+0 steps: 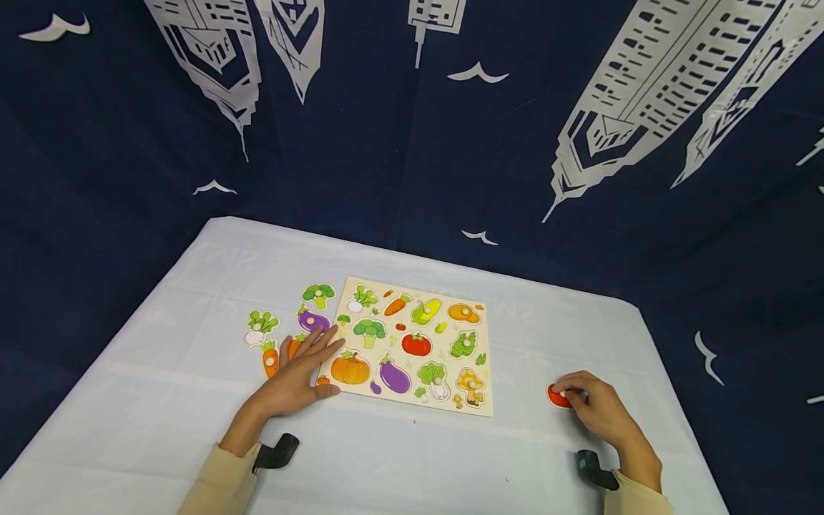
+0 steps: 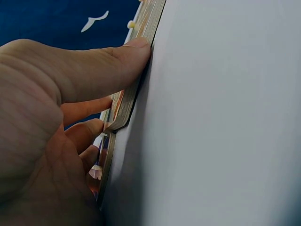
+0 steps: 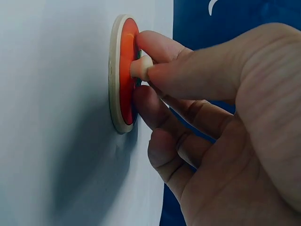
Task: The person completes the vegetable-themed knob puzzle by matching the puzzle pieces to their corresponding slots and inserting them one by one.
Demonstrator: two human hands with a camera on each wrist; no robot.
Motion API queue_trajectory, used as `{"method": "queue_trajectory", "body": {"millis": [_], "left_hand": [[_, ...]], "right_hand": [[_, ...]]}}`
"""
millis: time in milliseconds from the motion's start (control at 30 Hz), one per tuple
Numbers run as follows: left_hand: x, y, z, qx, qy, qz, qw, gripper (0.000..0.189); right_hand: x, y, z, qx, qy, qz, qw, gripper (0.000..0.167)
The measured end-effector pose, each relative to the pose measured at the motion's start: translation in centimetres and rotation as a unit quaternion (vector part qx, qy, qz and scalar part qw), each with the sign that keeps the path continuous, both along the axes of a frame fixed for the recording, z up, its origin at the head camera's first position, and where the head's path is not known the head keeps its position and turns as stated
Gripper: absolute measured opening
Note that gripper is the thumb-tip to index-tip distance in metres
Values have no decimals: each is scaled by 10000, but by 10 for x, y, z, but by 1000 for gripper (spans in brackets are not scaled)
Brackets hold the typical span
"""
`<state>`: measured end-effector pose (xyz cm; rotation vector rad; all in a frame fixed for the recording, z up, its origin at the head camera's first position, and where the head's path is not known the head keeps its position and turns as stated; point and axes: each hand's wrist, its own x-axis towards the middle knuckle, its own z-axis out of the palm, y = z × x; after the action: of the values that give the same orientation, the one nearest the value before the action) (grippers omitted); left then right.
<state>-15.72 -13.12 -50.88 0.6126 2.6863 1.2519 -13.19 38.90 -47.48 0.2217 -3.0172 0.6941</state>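
A flat wooden vegetable puzzle board (image 1: 380, 315) lies on the table. My left hand (image 1: 292, 383) rests at its left edge with fairly straight fingers; in the left wrist view the thumb (image 2: 106, 68) touches the board's side. Off to the right, my right hand (image 1: 601, 408) pinches the small wooden knob (image 3: 142, 68) of a round red tomato piece (image 3: 126, 94) between thumb and fingers. That piece stays at the table surface, partly covered by fingers. Beside the board lie a broccoli piece (image 1: 319, 294) and an eggplant piece (image 1: 312, 319), the latter next to my left fingertips.
Further left are a radish piece (image 1: 260, 329) and a carrot piece (image 1: 269, 360). An orange piece (image 1: 295, 346) is mostly hidden by my left hand. A white cloth covers the table (image 1: 412, 465); a dark blue curtain (image 1: 386, 157) hangs behind it.
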Motion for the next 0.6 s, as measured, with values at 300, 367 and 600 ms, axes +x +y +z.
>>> {"method": "queue_trajectory", "body": {"millis": [300,367,600], "left_hand": [[-1,0,2,29,-3,-27,10000,78],[-1,0,2,28,2,-34,10000,78],[0,0,2,51,-6,-30,10000,77]], "right_hand": [[0,1,1,-134,-372,-193,9990,18],[0,1,0,-136,-466,-283,9984,15],[0,2,-2,-72,-423,-368,9984,14]]}}
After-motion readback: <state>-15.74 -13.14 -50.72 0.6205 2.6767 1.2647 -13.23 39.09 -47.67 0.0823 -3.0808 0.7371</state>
